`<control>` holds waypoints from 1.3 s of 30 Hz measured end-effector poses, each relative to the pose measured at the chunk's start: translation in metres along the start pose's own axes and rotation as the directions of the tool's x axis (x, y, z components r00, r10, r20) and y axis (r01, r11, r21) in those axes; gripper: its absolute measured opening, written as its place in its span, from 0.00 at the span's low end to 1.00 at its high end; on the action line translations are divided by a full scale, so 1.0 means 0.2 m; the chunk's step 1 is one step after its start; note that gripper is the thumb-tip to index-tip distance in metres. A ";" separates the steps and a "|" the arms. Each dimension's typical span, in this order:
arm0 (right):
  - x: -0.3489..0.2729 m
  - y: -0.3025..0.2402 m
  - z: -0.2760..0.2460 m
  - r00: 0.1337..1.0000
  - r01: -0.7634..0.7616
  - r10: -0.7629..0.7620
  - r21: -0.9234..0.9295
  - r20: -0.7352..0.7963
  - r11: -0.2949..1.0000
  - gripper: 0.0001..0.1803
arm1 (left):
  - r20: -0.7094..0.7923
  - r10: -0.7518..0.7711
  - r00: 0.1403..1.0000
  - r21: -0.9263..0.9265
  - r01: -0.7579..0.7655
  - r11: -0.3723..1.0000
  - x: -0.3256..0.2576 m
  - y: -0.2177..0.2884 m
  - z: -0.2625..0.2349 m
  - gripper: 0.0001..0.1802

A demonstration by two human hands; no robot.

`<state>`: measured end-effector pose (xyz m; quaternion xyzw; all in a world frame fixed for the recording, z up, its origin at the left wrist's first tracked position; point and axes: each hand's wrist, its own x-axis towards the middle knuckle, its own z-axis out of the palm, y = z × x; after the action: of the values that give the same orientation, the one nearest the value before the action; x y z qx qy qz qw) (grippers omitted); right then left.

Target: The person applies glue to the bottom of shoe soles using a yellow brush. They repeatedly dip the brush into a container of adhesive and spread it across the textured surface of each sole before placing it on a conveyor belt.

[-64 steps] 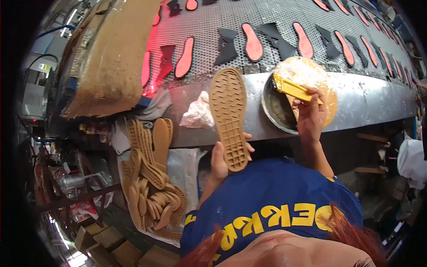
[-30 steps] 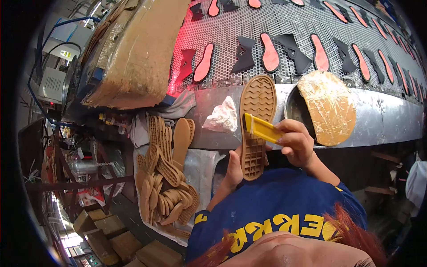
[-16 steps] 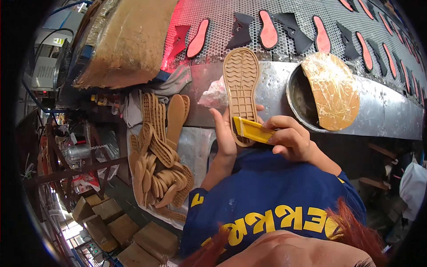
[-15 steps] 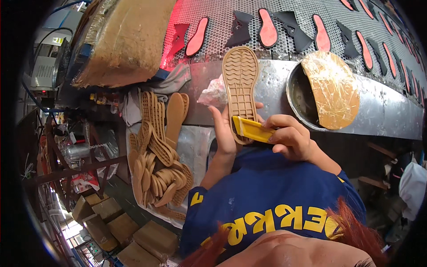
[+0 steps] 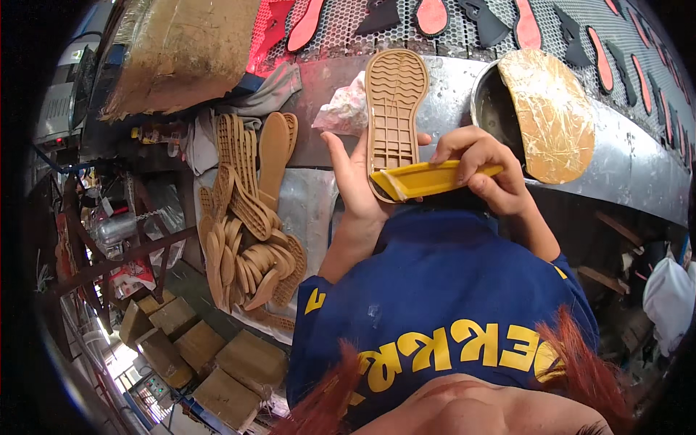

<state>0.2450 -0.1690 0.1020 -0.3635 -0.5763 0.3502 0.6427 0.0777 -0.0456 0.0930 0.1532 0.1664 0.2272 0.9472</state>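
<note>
My left hand (image 5: 353, 185) holds a tan rubber shoe sole (image 5: 394, 109) upright by its heel end, tread side toward me. My right hand (image 5: 487, 170) grips a flat yellow brush (image 5: 428, 179) and lays it across the heel end of the sole. Just to the right sits a round metal glue pot (image 5: 491, 109) with a glue-crusted sole-shaped lid (image 5: 547, 112) over it.
A pile of several tan soles (image 5: 250, 217) lies at my left on a metal ledge (image 5: 449, 101). Behind it runs a mesh conveyor (image 5: 580, 29) carrying red and black insoles. A crumpled plastic bag (image 5: 344, 112), brown sacking (image 5: 181, 51) and cardboard boxes (image 5: 217, 362) are nearby.
My right hand carried the yellow brush from the glue pot over to the sole. The sole, held by my left hand, has stayed raised while the brush settled across its heel end.
</note>
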 end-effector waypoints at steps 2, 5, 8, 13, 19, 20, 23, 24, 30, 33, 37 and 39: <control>0.01 0.02 -0.01 1.000 0.012 -0.011 0.067 -0.002 0.998 0.06 | -0.044 -0.020 0.999 -0.032 0.019 0.999 0.00 0.01 0.02 0.56; 0.01 0.03 0.00 0.991 -0.120 0.133 0.345 -0.012 0.931 0.07 | -0.090 -0.056 0.994 0.056 0.061 0.997 -0.01 0.02 0.02 0.55; 0.04 0.04 -0.03 0.992 -0.124 0.121 0.403 0.033 0.907 0.09 | -0.019 -0.110 0.994 0.062 0.111 0.992 -0.02 0.02 0.03 0.55; 0.07 0.05 -0.05 0.989 -0.144 0.115 0.452 0.089 0.880 0.10 | 0.011 -0.178 0.984 0.058 0.177 0.982 -0.04 0.02 0.05 0.54; 0.09 0.06 -0.12 0.994 -0.042 0.002 0.373 0.107 0.927 0.11 | -0.014 -0.216 0.976 0.104 0.216 0.971 -0.05 0.02 0.07 0.53; 0.08 0.06 -0.13 0.996 -0.003 -0.030 0.363 0.084 0.932 0.11 | -0.002 -0.209 0.978 0.115 0.208 0.971 -0.05 0.02 0.06 0.52; 0.00 0.08 -0.18 0.946 0.187 -0.112 0.233 -0.304 0.954 0.09 | -0.021 -0.122 0.992 0.266 0.123 0.956 -0.03 0.01 -0.02 0.50; -0.05 0.07 -0.22 0.908 0.157 -0.043 0.245 -0.416 0.957 0.09 | 0.087 -0.080 0.993 0.320 0.049 0.946 -0.01 0.01 -0.04 0.45; -0.20 0.11 -0.24 0.880 -0.346 -0.164 -0.839 -0.445 0.419 0.05 | 0.101 0.347 0.932 0.432 -0.355 0.829 0.02 -0.04 -0.04 0.28; -0.22 0.14 -0.21 0.895 -0.413 -0.082 -0.884 -0.438 0.217 0.06 | 0.194 0.536 0.822 0.551 -0.543 0.633 0.01 -0.04 -0.06 0.33; -0.25 0.19 -0.17 0.870 -0.441 -0.091 -0.847 -0.485 0.298 0.05 | 0.328 0.625 0.708 0.715 -0.619 0.326 0.03 -0.01 -0.13 0.41; -0.25 0.17 -0.16 0.845 -0.429 -0.122 -0.797 -0.520 0.426 0.04 | 0.282 0.602 0.747 0.779 -0.544 0.310 0.02 0.01 -0.12 0.44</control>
<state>0.2710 -0.1966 0.0455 -0.7771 -0.4449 -0.0559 0.4417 0.0707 -0.0373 0.0719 0.6193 0.2160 0.4463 0.6088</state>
